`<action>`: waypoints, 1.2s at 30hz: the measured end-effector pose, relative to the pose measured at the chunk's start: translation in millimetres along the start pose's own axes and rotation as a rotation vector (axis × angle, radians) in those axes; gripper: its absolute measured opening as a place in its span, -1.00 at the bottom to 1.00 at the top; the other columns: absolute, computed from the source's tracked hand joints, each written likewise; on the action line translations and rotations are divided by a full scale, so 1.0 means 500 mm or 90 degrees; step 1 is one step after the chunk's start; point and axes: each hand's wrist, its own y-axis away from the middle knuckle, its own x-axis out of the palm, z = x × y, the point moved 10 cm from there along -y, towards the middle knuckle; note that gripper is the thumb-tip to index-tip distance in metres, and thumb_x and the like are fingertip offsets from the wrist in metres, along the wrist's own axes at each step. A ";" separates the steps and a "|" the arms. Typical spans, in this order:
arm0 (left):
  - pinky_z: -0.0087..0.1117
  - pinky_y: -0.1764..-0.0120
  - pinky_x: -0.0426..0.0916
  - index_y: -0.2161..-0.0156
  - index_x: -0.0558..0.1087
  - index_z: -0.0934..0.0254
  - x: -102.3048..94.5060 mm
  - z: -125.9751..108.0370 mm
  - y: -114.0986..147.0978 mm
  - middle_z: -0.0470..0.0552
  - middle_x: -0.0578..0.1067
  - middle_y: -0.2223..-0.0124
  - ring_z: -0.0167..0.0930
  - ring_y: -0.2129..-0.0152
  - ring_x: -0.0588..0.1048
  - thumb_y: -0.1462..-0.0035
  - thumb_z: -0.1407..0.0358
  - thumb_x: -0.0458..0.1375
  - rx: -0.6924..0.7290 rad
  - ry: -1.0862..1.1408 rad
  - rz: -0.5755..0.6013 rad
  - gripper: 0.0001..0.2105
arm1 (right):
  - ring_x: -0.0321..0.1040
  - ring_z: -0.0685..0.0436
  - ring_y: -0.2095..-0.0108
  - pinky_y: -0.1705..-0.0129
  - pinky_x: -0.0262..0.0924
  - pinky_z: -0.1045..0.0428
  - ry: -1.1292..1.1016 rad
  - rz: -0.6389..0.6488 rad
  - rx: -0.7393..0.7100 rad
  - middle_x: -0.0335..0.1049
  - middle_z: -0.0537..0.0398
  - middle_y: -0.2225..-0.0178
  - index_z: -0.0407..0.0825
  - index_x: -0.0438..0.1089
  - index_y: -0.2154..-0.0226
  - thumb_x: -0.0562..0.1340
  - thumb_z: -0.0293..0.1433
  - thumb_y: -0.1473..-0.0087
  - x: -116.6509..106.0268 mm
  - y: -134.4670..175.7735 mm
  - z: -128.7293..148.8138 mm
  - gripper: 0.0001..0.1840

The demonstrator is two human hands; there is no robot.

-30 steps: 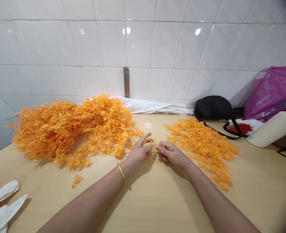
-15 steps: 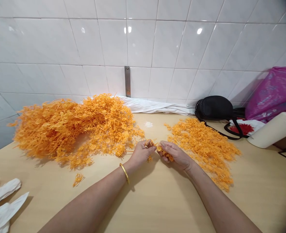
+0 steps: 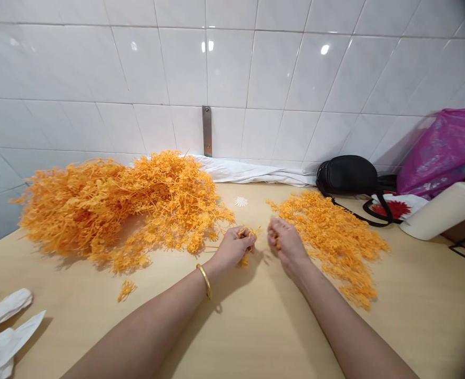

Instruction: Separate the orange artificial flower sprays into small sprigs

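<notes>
Although the hands [image 3: 231,248] are apart, each encloses orange sprigs [image 3: 244,260].

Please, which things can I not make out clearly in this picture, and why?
In the head view:
- Orange bits in the right hand: blurred, partly covered by its fingers.
- Orange sprigs in the left hand: partly hidden by its fingers.
- Purple bag: cut off by the right edge.
- White items: cut off by the left edge.
- Lettering on the black strap: too small.
</notes>
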 end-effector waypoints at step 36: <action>-0.51 0.55 0.09 0.52 0.28 0.34 0.009 0.015 -0.017 -0.11 0.28 0.59 -0.57 0.66 0.22 0.19 0.46 0.07 0.074 -0.097 0.031 -0.96 | -0.09 0.13 0.72 0.70 -0.20 0.18 0.227 0.230 -0.069 0.04 0.30 0.73 -0.05 0.15 0.57 0.16 -0.23 0.11 0.098 0.059 -0.019 -0.75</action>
